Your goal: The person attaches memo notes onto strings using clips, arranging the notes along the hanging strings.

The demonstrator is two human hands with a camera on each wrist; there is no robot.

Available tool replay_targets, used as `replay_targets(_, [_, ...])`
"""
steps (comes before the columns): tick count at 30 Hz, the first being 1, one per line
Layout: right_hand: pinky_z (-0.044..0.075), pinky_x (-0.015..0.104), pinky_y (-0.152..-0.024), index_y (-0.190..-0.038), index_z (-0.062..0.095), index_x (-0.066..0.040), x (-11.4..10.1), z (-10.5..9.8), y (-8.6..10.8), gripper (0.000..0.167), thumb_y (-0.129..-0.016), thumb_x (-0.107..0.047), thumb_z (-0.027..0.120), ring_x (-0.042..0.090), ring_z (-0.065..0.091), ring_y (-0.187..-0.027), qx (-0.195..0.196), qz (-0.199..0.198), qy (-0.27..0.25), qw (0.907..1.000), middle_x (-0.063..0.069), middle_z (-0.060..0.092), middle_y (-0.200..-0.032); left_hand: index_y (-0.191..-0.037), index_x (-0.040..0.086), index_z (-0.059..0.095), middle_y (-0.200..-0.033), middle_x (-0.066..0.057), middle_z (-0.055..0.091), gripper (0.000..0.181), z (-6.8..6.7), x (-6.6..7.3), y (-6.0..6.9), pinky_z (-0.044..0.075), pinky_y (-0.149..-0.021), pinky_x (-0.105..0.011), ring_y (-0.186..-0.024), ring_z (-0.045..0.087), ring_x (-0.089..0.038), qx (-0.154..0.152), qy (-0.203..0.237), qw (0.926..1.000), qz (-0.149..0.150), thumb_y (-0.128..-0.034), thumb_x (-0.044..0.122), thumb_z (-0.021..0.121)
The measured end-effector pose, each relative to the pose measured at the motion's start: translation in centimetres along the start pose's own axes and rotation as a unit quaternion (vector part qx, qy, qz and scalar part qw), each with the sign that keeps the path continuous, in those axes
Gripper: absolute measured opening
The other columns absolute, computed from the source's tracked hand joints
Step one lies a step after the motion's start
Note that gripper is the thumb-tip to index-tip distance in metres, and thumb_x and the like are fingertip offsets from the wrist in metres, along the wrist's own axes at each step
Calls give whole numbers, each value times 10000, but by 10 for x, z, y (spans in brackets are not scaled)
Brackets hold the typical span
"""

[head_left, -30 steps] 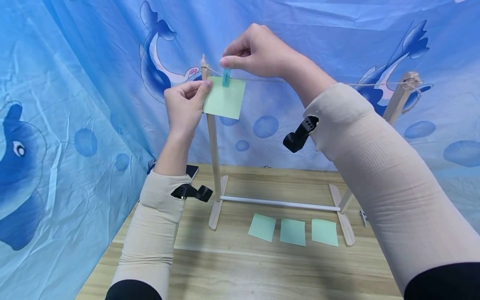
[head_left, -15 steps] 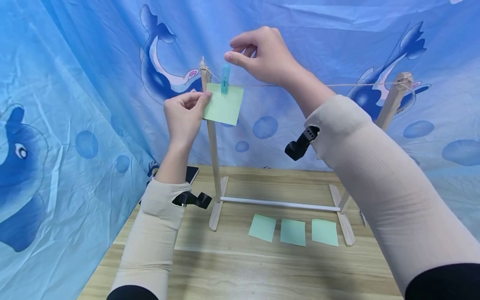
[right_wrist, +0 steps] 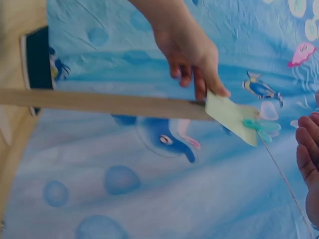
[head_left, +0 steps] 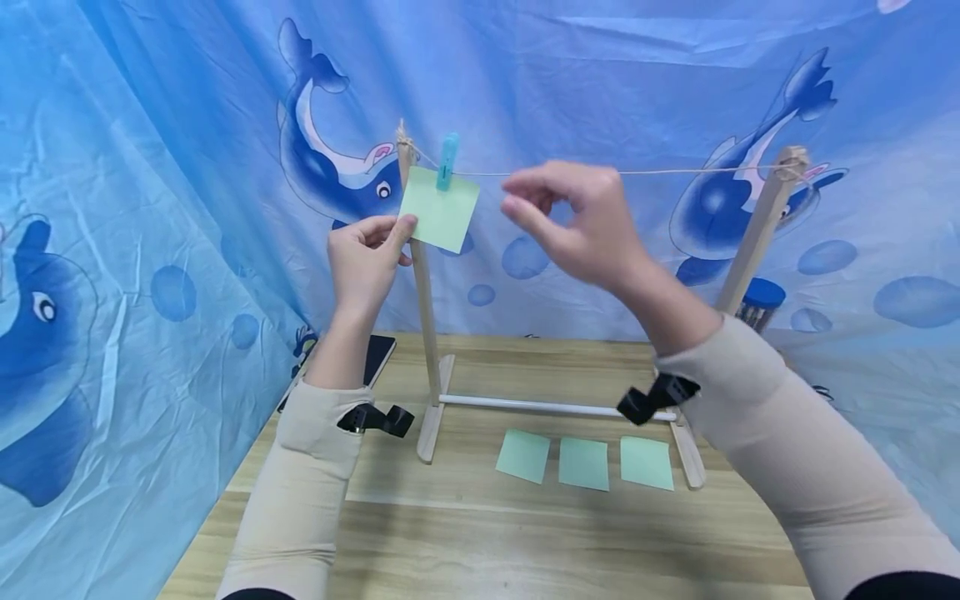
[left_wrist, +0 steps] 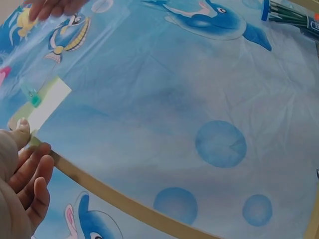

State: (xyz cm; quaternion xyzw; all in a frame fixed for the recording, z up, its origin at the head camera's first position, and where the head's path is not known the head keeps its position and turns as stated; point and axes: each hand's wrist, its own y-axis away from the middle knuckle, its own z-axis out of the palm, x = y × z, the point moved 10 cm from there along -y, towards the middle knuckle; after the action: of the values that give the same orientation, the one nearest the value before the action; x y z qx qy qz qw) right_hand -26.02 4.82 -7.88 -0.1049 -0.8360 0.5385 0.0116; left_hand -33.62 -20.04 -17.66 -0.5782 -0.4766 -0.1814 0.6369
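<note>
A pale green sticky note (head_left: 438, 212) hangs at the left end of a thin string (head_left: 675, 172), under a turquoise clothespin (head_left: 447, 162) clipped over its top edge. My left hand (head_left: 367, 258) pinches the note's lower left edge between thumb and fingers, beside the left wooden post (head_left: 423, 312). In the right wrist view the clothespin (right_wrist: 261, 127) sits on both note and string. My right hand (head_left: 577, 217) is apart from them, in front of the string to the right, with loosely bent fingers and nothing between them.
Three more green notes (head_left: 585, 463) lie in a row on the wooden table (head_left: 480, 550). Behind them runs the frame's white crossbar (head_left: 540, 407). A blue-lidded container (head_left: 763, 293) stands behind the right post (head_left: 761, 225), and a dark flat object (head_left: 378, 358) lies by the left forearm.
My right hand has let go of the clothespin and moved right and down, away from it. My left hand has slid lower along the note's edge, still pinching it.
</note>
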Motion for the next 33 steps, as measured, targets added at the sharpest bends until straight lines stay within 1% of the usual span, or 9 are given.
replay_targets(3, [540,208,-699,-1003,743,56,-5,5,29,151,-899,-54,730,129,639,-722,-209,83,-153,9996,104,730,-831,-1067,61,792,-847,-51,755,423,0,-5,2,471,-527,-218,-604,660,-183,-132,27,9999,62,-898,445,748])
replay_targets(7, [545,215,-726,-1023,745,41,-2,11,73,171,-873,-36,725,137,655,-751,-434,450,-410,9972,84,743,-878,-1060,55,786,-863,-49,756,427,0,-15,5,475,-514,-207,-629,668,-152,-355,14,9993,64,-910,451,733])
replay_targets(11, [543,216,-746,-1046,752,12,10,15,121,196,-852,27,728,131,665,-776,-656,1068,-477,9910,56,749,-903,-1112,49,774,-900,-37,767,419,-2,-28,13,503,-541,-202,-657,682,-133,-577,-57,9983,-28,-918,420,739])
replay_targets(14, [538,220,-758,-1078,755,-23,21,15,155,220,-869,39,723,110,660,-811,-857,1655,-394,9817,20,746,-924,-1141,53,762,-912,-41,768,405,-2,-37,23,518,-560,-203,-679,686,-124,-780,-134,9968,-74,-923,395,746])
replay_targets(18, [533,212,-753,-1114,751,-48,32,9,195,247,-885,37,715,94,661,-856,-957,2291,-235,9684,5,745,-957,-1141,46,749,-921,-72,758,359,2,-52,42,522,-578,-205,-707,678,-124,-1161,-270,9928,-81,-927,335,759])
replay_targets(23, [512,178,-714,-1117,756,-81,42,-9,234,248,-893,20,725,59,666,-867,-776,2918,128,9532,2,759,-968,-1110,54,755,-932,-78,745,313,9,-69,75,538,-674,-199,-762,661,-113,-1573,-589,9858,23,-915,297,780])
replay_targets(28, [492,134,-785,-1136,751,-72,50,-28,268,244,-906,5,723,5,653,-907,-534,3426,384,9372,32,758,-1011,-1079,88,769,-955,-39,759,254,12,-83,103,571,-740,-242,-832,692,-112,-1618,-768,9838,33,-906,274,791])
replay_targets(32, [478,90,-811,-1130,745,-21,55,-42,296,256,-886,53,722,-45,643,-917,-254,3640,441,9300,53,758,-1010,-1071,81,770,-957,-13,760,241,16,-93,123,568,-806,-317,-883,688,-148,-1710,-930,9808,72,-895,241,803])
replay_targets(33, [477,87,-805,-1127,744,-12,57,-46,303,248,-888,53,721,-49,641,-912,-198,3709,472,9272,21,757,-1004,-1069,82,771,-956,-8,758,232,18,-95,128,561,-826,-346,-900,684,-159,-1736,-957,9801,100,-891,224,807])
